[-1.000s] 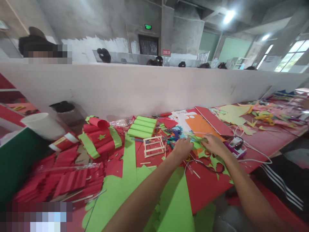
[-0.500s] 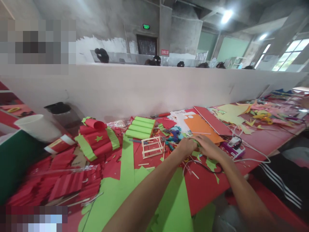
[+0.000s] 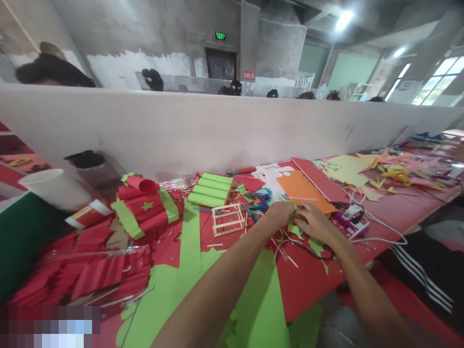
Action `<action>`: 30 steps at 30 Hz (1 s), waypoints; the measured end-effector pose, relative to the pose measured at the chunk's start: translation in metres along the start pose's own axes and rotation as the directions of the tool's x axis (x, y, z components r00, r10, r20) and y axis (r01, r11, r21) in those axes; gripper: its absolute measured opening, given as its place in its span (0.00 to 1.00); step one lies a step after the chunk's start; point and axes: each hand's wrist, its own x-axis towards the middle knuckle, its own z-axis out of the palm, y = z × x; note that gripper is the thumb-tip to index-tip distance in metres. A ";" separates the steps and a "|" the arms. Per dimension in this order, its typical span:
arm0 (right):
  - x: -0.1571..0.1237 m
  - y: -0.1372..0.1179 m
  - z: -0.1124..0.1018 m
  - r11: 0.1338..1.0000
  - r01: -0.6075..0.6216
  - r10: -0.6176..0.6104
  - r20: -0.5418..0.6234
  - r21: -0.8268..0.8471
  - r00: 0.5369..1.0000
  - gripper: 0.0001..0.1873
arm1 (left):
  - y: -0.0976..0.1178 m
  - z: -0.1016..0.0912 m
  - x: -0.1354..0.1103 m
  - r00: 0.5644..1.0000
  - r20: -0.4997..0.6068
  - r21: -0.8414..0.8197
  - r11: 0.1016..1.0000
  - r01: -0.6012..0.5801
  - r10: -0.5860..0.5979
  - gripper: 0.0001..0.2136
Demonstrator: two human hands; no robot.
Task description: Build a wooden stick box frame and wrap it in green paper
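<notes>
Over the middle of the red table, my left hand point(image 3: 281, 213) is closed on a small piece of green paper point(image 3: 294, 208). My right hand point(image 3: 314, 221) meets it from the other side, its fingers bent and pinching the same piece; most of the paper is hidden by the fingers. Just left of the hands lie a blue glue gun point(image 3: 261, 202) and green-handled pliers point(image 3: 253, 213). A small frame of thin wooden sticks point(image 3: 228, 220) stands farther left. Green paper scraps point(image 3: 316, 247) and a dark cable point(image 3: 308, 250) lie beneath my right hand.
A white partition point(image 3: 203, 135) runs behind the table. Red and green paper rolls point(image 3: 147, 205) and stacked red strips point(image 3: 97, 278) fill the left. Orange card point(image 3: 302, 188) and a purple power strip point(image 3: 351, 224) lie on the right; a person's striped black sleeve or trouser leg point(image 3: 422, 270) is near.
My right hand has shifted slightly, its fingers spreading a little around the green paper. My left hand stays nearly in place. The objects on the table have not moved.
</notes>
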 end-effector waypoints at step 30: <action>0.001 0.020 0.000 0.980 -0.017 0.042 0.123 -0.198 0.992 0.16 | -0.001 0.003 0.003 0.998 0.021 -0.054 0.997 -0.059 0.060 0.09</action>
